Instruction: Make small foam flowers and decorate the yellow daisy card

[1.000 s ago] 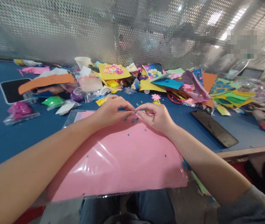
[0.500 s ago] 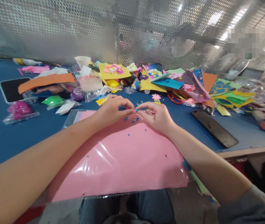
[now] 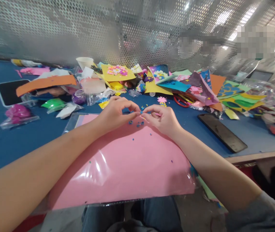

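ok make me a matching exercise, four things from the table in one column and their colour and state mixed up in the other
Things
1. paper cup
2. wide sheet
3. phone at right
4. curved strip at left

Colour and state
A. orange, lying over other scraps
B. pink, with tiny bits scattered on top
C. white, standing upright at the back
D. black, lying flat

Right pairs: 1-C, 2-B, 3-D, 4-A

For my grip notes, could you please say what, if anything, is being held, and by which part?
The left hand and right hand pinch a tiny blue piece at their fingertips; it is too small to tell by which part.
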Tool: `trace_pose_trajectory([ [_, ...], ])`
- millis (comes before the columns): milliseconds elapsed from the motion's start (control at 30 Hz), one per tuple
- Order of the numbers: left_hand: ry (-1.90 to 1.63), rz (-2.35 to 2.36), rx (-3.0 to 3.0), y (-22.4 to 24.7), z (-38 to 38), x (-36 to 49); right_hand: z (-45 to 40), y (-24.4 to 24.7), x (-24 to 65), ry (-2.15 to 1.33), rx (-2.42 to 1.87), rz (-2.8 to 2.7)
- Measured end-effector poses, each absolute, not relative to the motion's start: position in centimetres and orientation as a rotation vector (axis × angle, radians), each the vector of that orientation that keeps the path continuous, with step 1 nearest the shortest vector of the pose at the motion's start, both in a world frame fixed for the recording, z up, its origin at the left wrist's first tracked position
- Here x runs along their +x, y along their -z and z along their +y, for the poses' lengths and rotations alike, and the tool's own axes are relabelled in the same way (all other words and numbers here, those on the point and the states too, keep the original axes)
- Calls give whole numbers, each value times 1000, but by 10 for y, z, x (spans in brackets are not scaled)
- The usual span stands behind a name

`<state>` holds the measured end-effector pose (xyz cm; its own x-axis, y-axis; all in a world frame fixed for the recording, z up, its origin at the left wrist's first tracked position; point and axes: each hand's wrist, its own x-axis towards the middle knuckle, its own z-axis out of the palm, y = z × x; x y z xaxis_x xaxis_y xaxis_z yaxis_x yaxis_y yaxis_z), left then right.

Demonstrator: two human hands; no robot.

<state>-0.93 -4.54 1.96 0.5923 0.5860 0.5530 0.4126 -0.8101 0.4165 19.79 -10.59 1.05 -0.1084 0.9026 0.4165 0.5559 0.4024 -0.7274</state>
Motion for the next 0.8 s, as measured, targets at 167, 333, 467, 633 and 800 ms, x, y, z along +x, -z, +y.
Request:
trace_pose_trajectory([
  [167, -998, 794, 2521, -24, -47, -8, -101, -7, 200, -552, -1167, -1768],
  [333, -1002, 779, 2481, -24, -47, -6, -101, -9, 198, -588, -1150, -1773],
  [467, -1055, 768, 2469, -23, -47, -6, -101, -12, 196, -660, -1125, -1757],
  [633, -1076, 747, 2551, -22, -47, -8, -101, -12, 196, -613, -1213, -1697],
  [800, -1081, 773, 2650, -23, -49, -8, -105, -12, 194, -625, -1167, -1688],
])
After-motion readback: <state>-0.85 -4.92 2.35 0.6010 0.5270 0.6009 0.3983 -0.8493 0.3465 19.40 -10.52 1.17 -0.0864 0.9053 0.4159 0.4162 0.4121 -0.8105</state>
